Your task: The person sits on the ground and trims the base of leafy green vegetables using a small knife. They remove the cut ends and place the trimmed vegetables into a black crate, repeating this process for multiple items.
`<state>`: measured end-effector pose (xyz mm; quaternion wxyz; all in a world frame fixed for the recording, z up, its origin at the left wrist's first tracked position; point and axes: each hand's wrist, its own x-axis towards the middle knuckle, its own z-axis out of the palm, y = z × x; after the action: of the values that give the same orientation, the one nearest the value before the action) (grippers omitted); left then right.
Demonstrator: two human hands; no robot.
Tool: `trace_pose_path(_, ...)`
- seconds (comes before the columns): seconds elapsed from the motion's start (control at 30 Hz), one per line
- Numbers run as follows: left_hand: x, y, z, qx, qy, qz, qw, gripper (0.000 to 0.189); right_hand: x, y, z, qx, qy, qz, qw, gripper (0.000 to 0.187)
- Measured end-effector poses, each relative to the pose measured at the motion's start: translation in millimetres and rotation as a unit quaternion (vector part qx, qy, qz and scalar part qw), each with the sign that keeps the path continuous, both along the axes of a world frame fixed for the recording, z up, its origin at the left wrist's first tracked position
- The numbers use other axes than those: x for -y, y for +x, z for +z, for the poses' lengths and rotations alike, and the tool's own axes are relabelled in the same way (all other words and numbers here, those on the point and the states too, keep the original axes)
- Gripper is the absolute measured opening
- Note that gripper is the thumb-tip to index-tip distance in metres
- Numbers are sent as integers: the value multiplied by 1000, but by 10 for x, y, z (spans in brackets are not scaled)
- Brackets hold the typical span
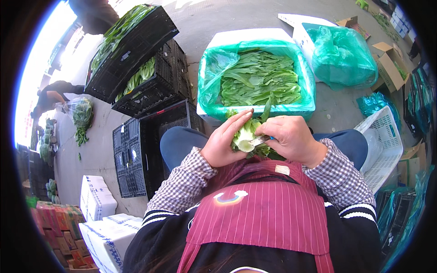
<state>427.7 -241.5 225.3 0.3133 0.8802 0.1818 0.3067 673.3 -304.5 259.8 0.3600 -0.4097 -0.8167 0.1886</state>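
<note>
My left hand (pixel 227 138) grips a head of leafy green lettuce (pixel 244 138) above my lap, its pale cut stem end turned towards me. In my right hand (pixel 292 136) is a small knife (pixel 260 140) with a bit of blue at the handle. The blade lies against the edge of the stem; most of the handle is hidden by my fingers. Just beyond my hands stands a white foam box (pixel 251 35) lined with a green plastic bag (pixel 213 80). Long leafy greens (pixel 259 78) lie layered inside it.
Black plastic crates (pixel 160 85) with greens are stacked at left, beside an open crate (pixel 131 158). At right are another bagged foam box (pixel 343 56), a white plastic basket (pixel 384 146) and cardboard boxes (pixel 391 66). White boxes (pixel 106 239) stand lower left. A person (pixel 56 94) bends over bagged vegetables.
</note>
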Motion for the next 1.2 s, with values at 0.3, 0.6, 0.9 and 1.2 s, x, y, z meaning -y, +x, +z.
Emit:
trace_pose_path(0.3,-561,-702,297,338,-239,71,907,83,-168,120,201,-89,2,-175,981,14)
trace_pose_path(0.6,-1130,-2545,192,658,-241,-148,698,69,-170,282,-793,-85,-213,-193,954,12)
trace_pose_path(0.9,-824,-3271,56,668,-376,-275,581,43,-211,161,-1398,240,-348,-154,893,49)
trace_pose_path(1.2,-532,-3831,36,489,-356,272,748,57,-435,45,-1473,254,-336,-113,900,38)
